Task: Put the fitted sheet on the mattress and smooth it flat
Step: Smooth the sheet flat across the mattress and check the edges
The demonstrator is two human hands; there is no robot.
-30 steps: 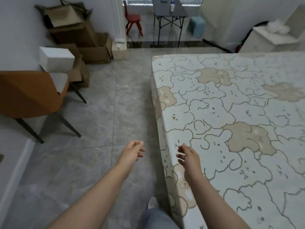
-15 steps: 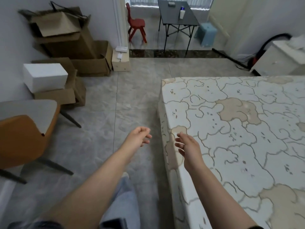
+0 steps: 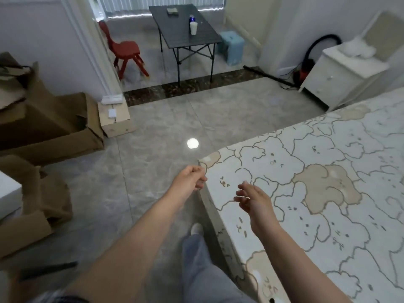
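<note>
The fitted sheet (image 3: 328, 193), cream with outlined bears and tan patches, covers the mattress top and its near side at the right. It looks flat around the near corner (image 3: 204, 162). My left hand (image 3: 190, 179) hangs just beside that corner with its fingers loosely curled, and I see nothing held in it. My right hand (image 3: 251, 199) hovers over the sheet a little in from the edge, its fingers relaxed and spread. My leg and shoe (image 3: 196, 228) stand on the floor by the mattress side.
Cardboard boxes (image 3: 54, 127) pile up at the left, with a small box (image 3: 115, 119) by the pillar. A white nightstand (image 3: 341, 73) stands beyond the bed. Farther back are a dark folding table (image 3: 185, 31), a red chair (image 3: 124, 53) and a blue stool (image 3: 231, 48). Grey tile floor lies between.
I have walked along the bed side to its far corner. Both hands moved forward with me; the left now sits by the corner and the right is over the sheet.
</note>
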